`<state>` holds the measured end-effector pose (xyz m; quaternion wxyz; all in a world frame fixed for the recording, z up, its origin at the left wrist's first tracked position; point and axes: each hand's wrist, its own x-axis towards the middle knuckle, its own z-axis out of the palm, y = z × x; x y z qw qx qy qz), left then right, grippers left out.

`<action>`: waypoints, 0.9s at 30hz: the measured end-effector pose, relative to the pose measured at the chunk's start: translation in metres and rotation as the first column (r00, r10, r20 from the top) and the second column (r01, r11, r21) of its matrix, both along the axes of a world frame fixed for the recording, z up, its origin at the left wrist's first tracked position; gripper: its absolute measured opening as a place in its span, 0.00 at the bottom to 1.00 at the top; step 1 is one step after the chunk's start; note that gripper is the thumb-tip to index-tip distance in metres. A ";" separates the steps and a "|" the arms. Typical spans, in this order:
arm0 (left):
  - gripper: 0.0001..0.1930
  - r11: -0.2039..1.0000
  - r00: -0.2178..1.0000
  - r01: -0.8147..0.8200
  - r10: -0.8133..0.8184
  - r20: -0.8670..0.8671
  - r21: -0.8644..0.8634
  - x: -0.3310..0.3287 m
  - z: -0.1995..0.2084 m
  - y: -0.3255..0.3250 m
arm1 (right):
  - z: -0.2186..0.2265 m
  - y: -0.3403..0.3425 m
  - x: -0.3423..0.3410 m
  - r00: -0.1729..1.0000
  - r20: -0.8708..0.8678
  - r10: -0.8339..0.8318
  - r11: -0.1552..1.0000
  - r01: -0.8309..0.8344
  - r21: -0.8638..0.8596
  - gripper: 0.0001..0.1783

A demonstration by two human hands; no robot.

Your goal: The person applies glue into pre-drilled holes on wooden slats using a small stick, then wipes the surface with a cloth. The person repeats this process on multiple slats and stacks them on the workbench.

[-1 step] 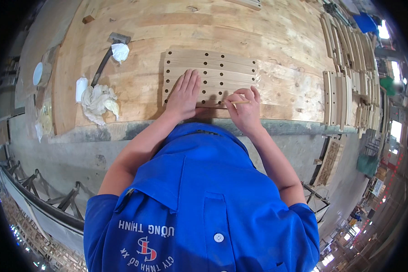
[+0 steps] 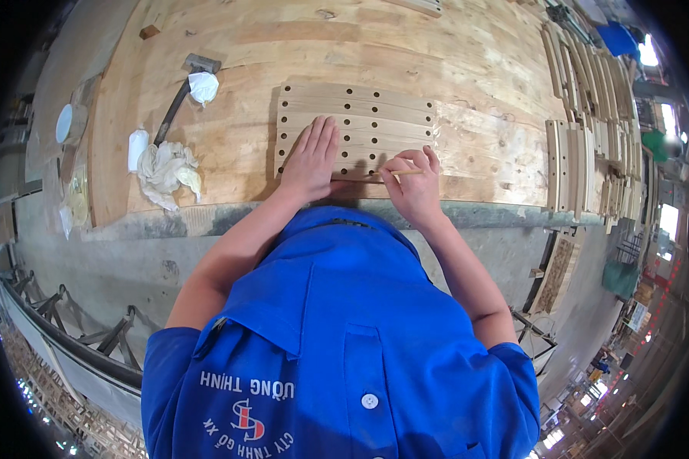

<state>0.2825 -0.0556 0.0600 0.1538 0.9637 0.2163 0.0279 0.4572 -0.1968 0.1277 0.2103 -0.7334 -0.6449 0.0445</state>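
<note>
Several pale wooden slats (image 2: 394, 115) lie side by side on the wooden workbench, forming a panel with rows of dark round holes. My left hand (image 2: 311, 161) rests flat on the slats at their left part, fingers stretched out and close together. Between the fingertips of my right hand (image 2: 417, 187) is a thin wooden stick (image 2: 408, 172). The stick lies nearly level, its tip pointing left, close to a hole in the near slats. Whether the tip touches the wood I cannot tell.
Left on the workbench (image 2: 482, 69) lie a hammer (image 2: 177, 107), a white bottle (image 2: 137, 149), a crumpled cloth (image 2: 167, 174) and a white wad (image 2: 203, 88). A wood block (image 2: 150, 32) sits at the far left. Stacked slats (image 2: 570, 164) line the right side. A white cup (image 2: 70, 122) stands further left.
</note>
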 end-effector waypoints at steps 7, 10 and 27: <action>0.58 1.000 0.999 -0.008 0.009 0.050 -0.007 0.004 -0.002 0.005 | -0.005 0.005 0.003 1.000 0.007 -0.020 0.999 0.019 0.039 0.04; 0.58 1.000 0.999 -0.008 0.008 0.053 0.001 0.005 -0.002 0.006 | -0.004 0.007 0.001 0.998 -0.041 -0.042 0.998 0.043 0.036 0.04; 0.57 0.995 0.999 -0.026 0.023 -0.031 -0.098 0.030 0.020 0.006 | 0.013 0.020 0.088 0.761 -0.533 -0.369 0.834 0.524 0.171 0.08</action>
